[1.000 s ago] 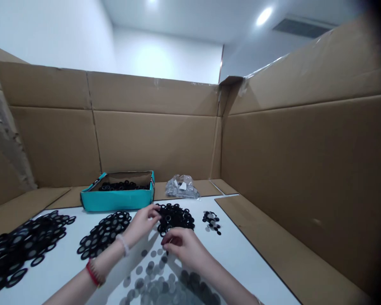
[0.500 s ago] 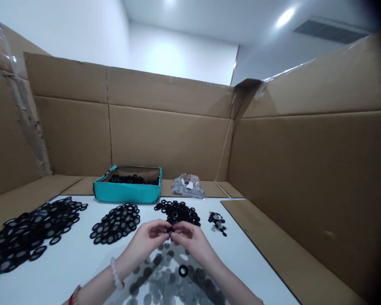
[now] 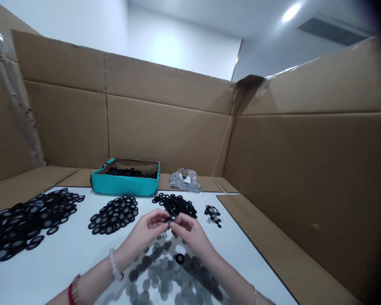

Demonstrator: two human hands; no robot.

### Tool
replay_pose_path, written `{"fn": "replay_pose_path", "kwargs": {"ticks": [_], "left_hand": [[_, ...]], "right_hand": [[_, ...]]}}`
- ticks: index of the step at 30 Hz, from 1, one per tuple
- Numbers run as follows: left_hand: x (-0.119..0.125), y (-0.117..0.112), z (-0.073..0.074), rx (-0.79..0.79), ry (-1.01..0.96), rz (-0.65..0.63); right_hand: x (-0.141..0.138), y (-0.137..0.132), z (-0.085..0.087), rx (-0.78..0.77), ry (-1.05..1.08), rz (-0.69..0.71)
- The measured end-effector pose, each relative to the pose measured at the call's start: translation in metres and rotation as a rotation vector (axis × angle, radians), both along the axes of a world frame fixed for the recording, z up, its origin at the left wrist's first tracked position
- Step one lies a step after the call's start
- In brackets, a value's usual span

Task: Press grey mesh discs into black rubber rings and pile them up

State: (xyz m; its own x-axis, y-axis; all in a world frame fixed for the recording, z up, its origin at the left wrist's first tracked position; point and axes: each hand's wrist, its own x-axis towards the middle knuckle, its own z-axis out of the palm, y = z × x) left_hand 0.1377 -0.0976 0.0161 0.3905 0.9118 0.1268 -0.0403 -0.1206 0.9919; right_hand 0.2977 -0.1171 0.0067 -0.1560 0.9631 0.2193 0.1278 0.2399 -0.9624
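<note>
Between the fingertips of both hands is a small black ring [image 3: 169, 219], partly hidden by the fingers. My left hand [image 3: 151, 227] pinches it from the left, and my right hand [image 3: 191, 234] pinches it from the right. Just behind them lies a heap of black rings [image 3: 177, 204]. Below the hands, many thin grey translucent discs [image 3: 165, 275] are scattered over the white tabletop. One loose black ring [image 3: 180, 259] rests among these discs, near my right wrist.
Black rings with grey centres form a large pile [image 3: 28, 220] at left and a smaller pile [image 3: 115, 215] beside it. A teal box [image 3: 124, 185] holds black rings. Behind are a clear plastic bag [image 3: 184, 181] and cardboard walls [image 3: 165, 127]. Small pieces [image 3: 213, 214] lie at right.
My view has tipped slightly, so the table items appear a little higher. Both hands remain together, and the ring between them has turned so that its opening shows more.
</note>
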Motion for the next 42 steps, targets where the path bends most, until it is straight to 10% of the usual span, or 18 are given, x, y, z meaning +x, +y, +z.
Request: {"fn": "replay_pose_path", "kwargs": {"ticks": [21, 42], "left_hand": [[-0.005, 0.004, -0.001, -0.071, 0.085, -0.206], [-0.003, -0.002, 0.001, -0.009, 0.029, -0.170]], "right_hand": [[0.005, -0.011, 0.011, 0.199, -0.442, 0.160], [0.002, -0.012, 0.006, 0.160, -0.290, 0.097]]}}
